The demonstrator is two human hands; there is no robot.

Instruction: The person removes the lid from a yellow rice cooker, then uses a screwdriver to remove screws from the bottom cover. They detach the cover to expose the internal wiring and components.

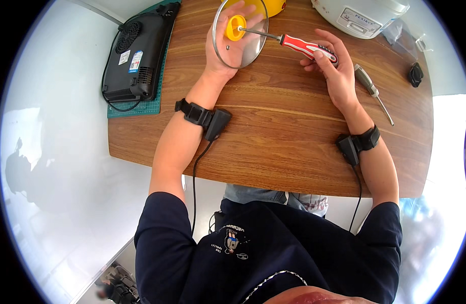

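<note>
My left hand (217, 60) supports a round glass lid (254, 46) with a metal rim, its palm and fingers showing through the glass. A yellow knob (233, 24) is at the lid's middle. My right hand (340, 76) is closed around the red, white and black handle of a screwdriver (301, 44). Its metal shaft points left, and the tip meets the knob's centre. Whether the tip sits in a screw slot is too small to tell. The lid is tilted up off the table.
On the wooden table (273, 126), a black appliance (122, 76) lies on a green mat (152, 107) at left. A yellow object (276, 6) and a white appliance (339, 12) stand at the back. Right lie another screwdriver (365, 78), clear plastic (401, 40) and a small black object (415, 75).
</note>
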